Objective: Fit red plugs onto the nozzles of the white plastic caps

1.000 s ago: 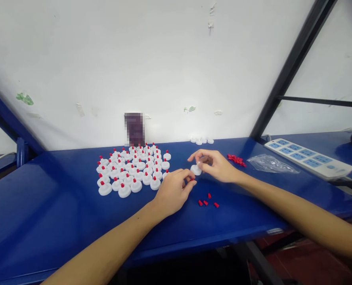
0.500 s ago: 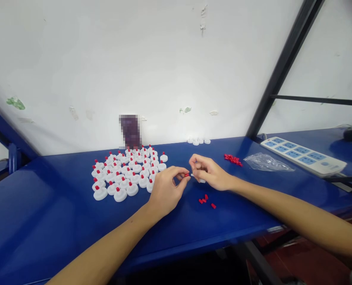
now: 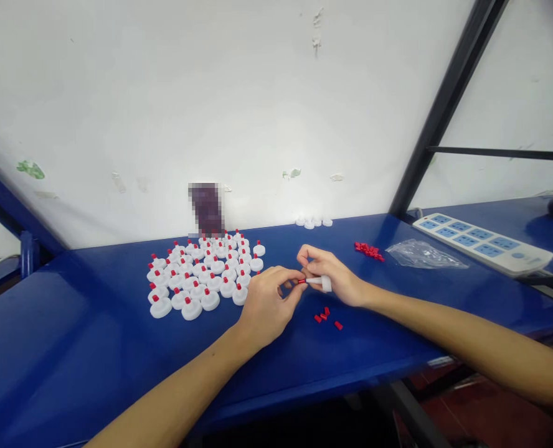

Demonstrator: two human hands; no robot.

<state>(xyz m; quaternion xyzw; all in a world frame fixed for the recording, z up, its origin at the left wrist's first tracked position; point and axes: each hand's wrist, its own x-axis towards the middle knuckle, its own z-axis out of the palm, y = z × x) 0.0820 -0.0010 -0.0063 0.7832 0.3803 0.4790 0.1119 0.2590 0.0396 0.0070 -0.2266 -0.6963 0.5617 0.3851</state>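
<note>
Between the thumb and forefinger of my left hand (image 3: 268, 306) is a small red tip cap (image 3: 302, 281). My right hand (image 3: 335, 272) holds a white nozzle cap (image 3: 326, 284) on its side, its narrow spout pointing left. The spout's end meets the red tip cap; whether it is inside cannot be made out. Just below the hands, several loose red tip caps (image 3: 324, 317) lie on the blue table (image 3: 276, 373). Left of my left hand stand many white nozzle caps (image 3: 191, 310) upright, with red tips on them.
A heap of red tip caps (image 3: 368, 251) lies to the right, beside a clear plastic bag (image 3: 426, 255). Behind these is a white power strip (image 3: 514, 256). Several white pieces (image 3: 314, 223) sit by the wall, and a blurred dark object (image 3: 208, 209) leans there.
My hands have come together, bringing the red tip cap to the spout. The white nozzle cap is now tilted more into view. The camera view has shifted slightly.
</note>
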